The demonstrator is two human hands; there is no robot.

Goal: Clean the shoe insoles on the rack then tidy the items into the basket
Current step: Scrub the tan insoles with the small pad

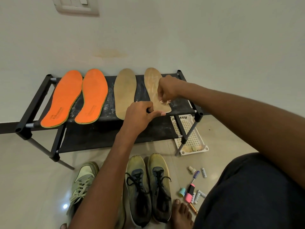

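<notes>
Left hand reaches forward – fingers pinching the tan insole's heel; right hand pinches a scrap on it.

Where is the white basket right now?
In the head view, the white basket sits on the floor at lower right, partly under the right end of the black rack, just beyond the dark shoes.

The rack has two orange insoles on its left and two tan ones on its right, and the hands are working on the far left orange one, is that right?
Not quite. The head view shows the left hand and right hand on the far right tan insole, not an orange one. The rack does hold two orange insoles left and two tan ones right.
</notes>
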